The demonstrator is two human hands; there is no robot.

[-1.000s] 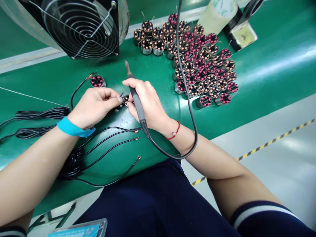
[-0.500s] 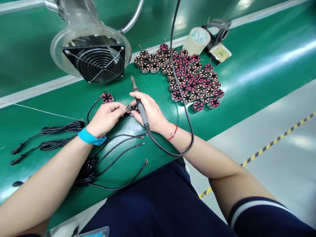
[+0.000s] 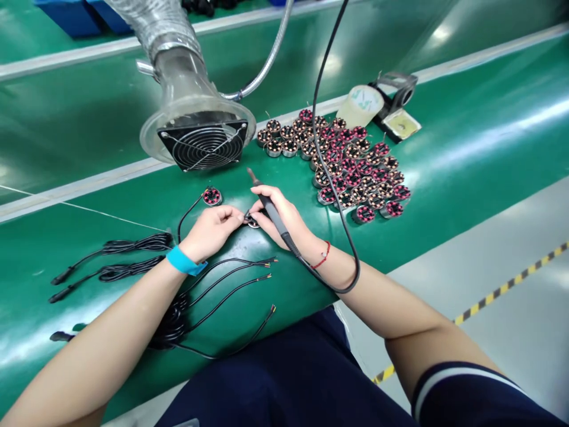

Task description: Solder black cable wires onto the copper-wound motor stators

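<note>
My right hand (image 3: 284, 219) holds a soldering iron (image 3: 273, 214), its tip pointing up and away to the left. The thumb and fingers of that hand are at a small round motor coil (image 3: 253, 223), mostly covered by the hands. My left hand (image 3: 216, 230) pinches at the coil's left side, on something thin and dark too small to make out clearly. Just beyond the left hand stands a red coil (image 3: 212, 196) with a black cable (image 3: 189, 214) at its edge.
A fume extractor fan (image 3: 207, 144) hangs over the bench's back. Many coils (image 3: 351, 166) stand at the right, near a soldering stand (image 3: 400, 121) and a tape roll (image 3: 362, 105). Black cable bundles (image 3: 171, 320) lie front left. The iron's cord (image 3: 331, 178) loops over my right forearm.
The view has shifted, so the bench and hands appear lower and further right. The fingers have closed in over the coil, which shows less. The right hand still has the iron.
</note>
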